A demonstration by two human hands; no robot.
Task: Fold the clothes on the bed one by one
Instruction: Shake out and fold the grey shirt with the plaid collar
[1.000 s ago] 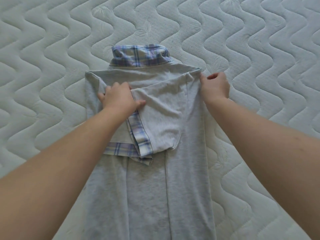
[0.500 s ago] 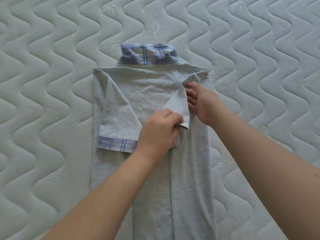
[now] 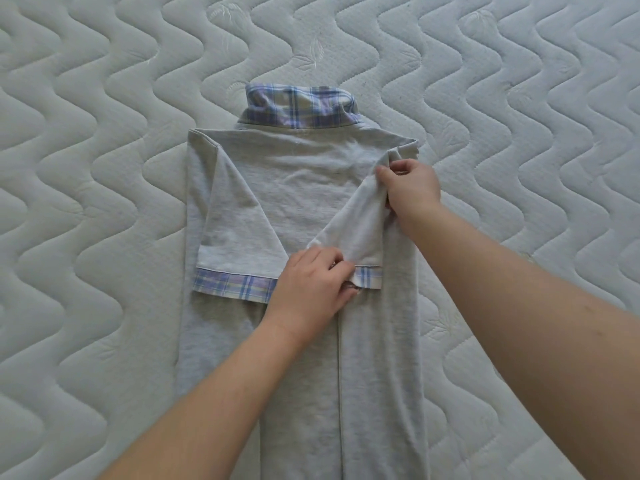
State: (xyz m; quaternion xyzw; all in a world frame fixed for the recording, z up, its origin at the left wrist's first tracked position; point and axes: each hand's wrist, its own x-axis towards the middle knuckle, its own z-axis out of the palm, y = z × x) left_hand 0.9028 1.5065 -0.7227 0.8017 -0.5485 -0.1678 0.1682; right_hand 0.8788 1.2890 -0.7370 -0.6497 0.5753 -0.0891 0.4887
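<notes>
A quilted, off-white mattress with stitched wavy channels and faint leaf motifs fills the view as the bed surface. On its middle lies a soft grey knit shirt, back up, its sides folded in to a long narrow strip, its plaid collar in lilac, blue and cream pointing to the far edge. The left sleeve lies flat on the strip, plaid cuff toward the near edge. The left hand pinches the right sleeve at its plaid hem, fingers curled. Further right, the right hand grips that sleeve's upper fold near the shoulder, fingers bent round the cloth. No writing is legible.
</notes>
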